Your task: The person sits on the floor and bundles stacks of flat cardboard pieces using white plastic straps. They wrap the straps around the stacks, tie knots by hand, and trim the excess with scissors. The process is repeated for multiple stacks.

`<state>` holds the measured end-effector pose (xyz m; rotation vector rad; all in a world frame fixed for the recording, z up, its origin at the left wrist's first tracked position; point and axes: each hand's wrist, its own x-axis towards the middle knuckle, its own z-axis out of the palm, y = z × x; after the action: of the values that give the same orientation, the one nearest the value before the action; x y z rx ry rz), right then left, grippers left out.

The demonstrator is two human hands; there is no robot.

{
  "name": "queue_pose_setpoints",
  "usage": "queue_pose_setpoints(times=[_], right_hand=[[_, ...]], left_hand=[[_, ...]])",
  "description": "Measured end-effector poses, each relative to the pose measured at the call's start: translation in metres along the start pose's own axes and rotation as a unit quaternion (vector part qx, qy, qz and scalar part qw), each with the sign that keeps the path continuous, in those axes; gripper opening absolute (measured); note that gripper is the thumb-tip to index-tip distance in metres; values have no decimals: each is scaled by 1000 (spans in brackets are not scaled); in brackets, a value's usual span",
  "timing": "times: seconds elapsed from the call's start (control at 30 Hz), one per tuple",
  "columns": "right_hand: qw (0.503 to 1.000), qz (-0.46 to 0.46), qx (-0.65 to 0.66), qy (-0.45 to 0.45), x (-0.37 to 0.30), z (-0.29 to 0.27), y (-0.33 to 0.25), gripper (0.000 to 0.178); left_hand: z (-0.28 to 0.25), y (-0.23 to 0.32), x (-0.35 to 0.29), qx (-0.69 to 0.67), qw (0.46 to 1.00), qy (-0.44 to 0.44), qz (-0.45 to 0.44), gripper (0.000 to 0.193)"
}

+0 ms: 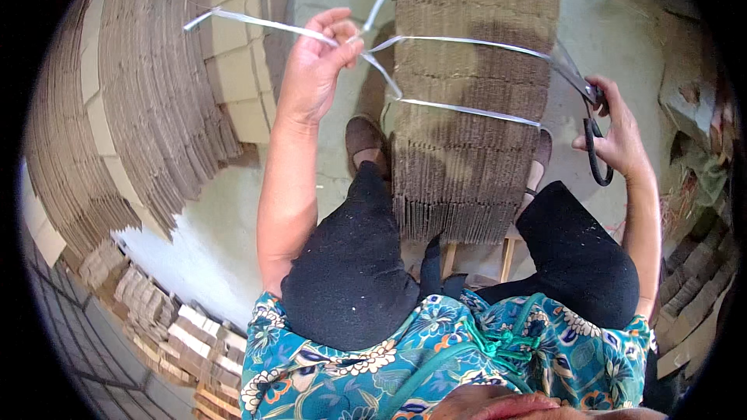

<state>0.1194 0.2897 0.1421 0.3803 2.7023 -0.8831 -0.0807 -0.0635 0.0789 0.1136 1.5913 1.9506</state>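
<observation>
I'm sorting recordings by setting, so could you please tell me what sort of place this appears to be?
Probably a cardboard workshop or storeroom: a long cardboard stack fills the middle, white string runs across it, and more stacks stand close together on the left.

Pale grey floor [615,35] beneath wooden slats [507,259] and brown cardboard stack [475,167]

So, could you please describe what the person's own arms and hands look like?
The left grip and right grip are bare human hands, without gloves. The left forearm and right forearm are uncovered, with no watch or band visible at either wrist. Higher up, the left sleeve and right sleeve are teal with a floral print including pale blooms.
</observation>
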Motion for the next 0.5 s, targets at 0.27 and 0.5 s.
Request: queue_pose_setpoints(times=[0.27, 0.5], right_hand=[[935, -273, -228, -9, 78, 18, -75, 63], [912, -308, -270, -21, 115, 51, -103, 56]], left_hand=[[-4, 14, -11, -113, 991, 60, 27, 22], [3, 20, -20, -124, 990, 57, 47, 21]])
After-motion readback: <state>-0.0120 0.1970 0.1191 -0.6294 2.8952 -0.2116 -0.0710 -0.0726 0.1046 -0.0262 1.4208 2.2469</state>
